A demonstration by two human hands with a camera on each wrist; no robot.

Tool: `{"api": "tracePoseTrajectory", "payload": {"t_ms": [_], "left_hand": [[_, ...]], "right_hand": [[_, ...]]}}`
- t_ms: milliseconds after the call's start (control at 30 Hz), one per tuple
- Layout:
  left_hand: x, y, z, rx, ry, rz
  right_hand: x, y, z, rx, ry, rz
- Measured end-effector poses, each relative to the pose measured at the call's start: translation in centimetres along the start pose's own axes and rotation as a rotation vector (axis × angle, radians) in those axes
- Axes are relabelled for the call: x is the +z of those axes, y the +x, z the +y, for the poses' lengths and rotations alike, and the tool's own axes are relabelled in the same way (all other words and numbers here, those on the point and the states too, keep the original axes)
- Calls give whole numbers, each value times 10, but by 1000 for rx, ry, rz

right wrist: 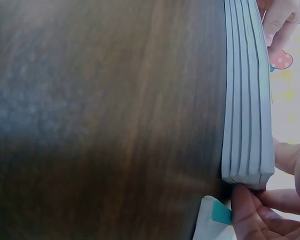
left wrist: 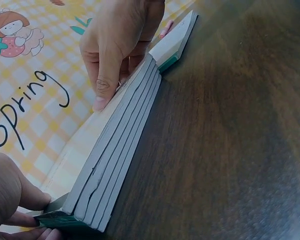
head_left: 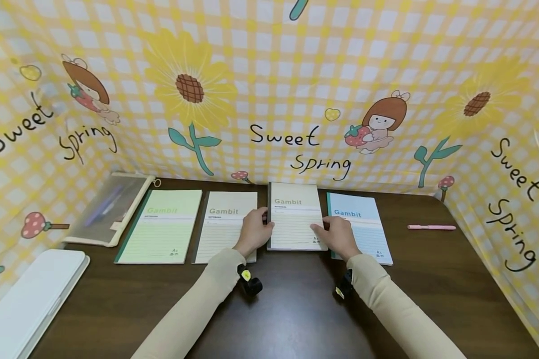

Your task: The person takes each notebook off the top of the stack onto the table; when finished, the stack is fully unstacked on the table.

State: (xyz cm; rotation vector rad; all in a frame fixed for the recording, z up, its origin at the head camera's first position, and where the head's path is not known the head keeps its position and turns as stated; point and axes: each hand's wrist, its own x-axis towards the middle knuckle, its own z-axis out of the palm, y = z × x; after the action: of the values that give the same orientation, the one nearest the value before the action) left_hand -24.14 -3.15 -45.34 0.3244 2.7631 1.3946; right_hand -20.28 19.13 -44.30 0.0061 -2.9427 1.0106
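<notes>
Notebook stack (head_left: pixel 295 227) gripped at both sides by left hand (head_left: pixel 254 230) and right hand (head_left: pixel 340 235) on a dark table (head_left: pixel 292 314).

Top cover reads "Gambit", with "NOTEBOOK" in small capitals beneath; the marks at its lower corner are too small to read. The left hand holds the spine side, thumb at the cover's edge and fingers curled below; the right hand pinches the opposite side near the lower corner, thumb above. The stack lies between a grey notebook (head_left: pixel 220 237) and a blue notebook (head_left: pixel 372 234), both lettered "Gambit", as is the green notebook (head_left: pixel 161 232) farther left. Cloth backdrop (head_left: pixel 274 89) behind repeats "Sweet Spring".
</notes>
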Motion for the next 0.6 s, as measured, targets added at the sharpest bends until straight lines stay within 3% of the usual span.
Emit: {"api": "tracePoseTrajectory", "payload": {"t_ms": [200,400,600], "left_hand": [[1,1,0,1,19,8],[0,-3,6,51,14,7],[-2,-3,17,55,-74,32]], "right_hand": [[2,2,1,-33,-48,13],[3,3,1,-55,-84,6],[2,2,1,-31,-105,-10]]}}
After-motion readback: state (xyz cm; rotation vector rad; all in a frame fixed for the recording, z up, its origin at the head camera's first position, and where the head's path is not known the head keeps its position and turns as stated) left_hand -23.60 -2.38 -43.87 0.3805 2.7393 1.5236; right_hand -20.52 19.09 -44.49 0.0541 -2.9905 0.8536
